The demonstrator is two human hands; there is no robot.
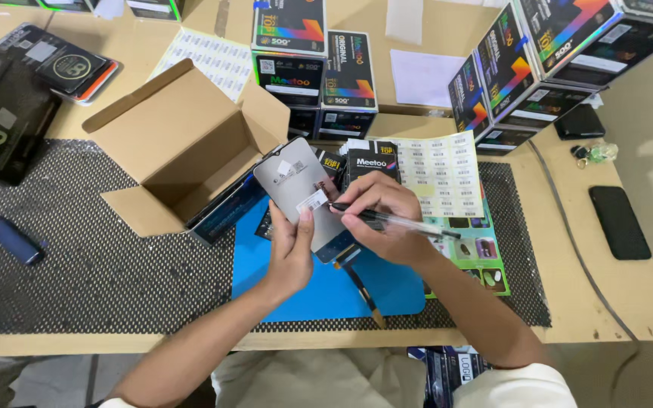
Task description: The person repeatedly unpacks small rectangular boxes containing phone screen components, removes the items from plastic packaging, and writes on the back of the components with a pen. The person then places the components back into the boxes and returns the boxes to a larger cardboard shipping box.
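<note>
A flat grey phone screen panel [300, 198], back side up, is held tilted above a blue mat [296, 291] at the middle of the table, with a dark ribbon cable [362, 291] trailing from its lower edge over the mat. A small white sticker [312, 201] sits on the panel's back, under the thumb. The left hand [290, 253] grips the panel from below, fingers curled behind it and thumb pressed flat on the sticker's edge. The right hand [383, 215] is closed in a writing grip around a black pen [394, 221], its tip touching the panel just beside the sticker; the pen's barrel points off to the right. Just left of the panel stands an open cardboard box [183, 143], flaps spread, lying on a black mesh mat [77, 257]. Behind the right hand lies a sheet of white labels [444, 174], and next to it a small black box [372, 160]. Stacks of black product boxes [315, 68] stand further back, with more [530, 60] at the right. A dark phone [620, 221] lies well apart at the right on the bare wooden table [568, 302], and a blue oblong object [13, 239] lies on the mesh at far left.
</note>
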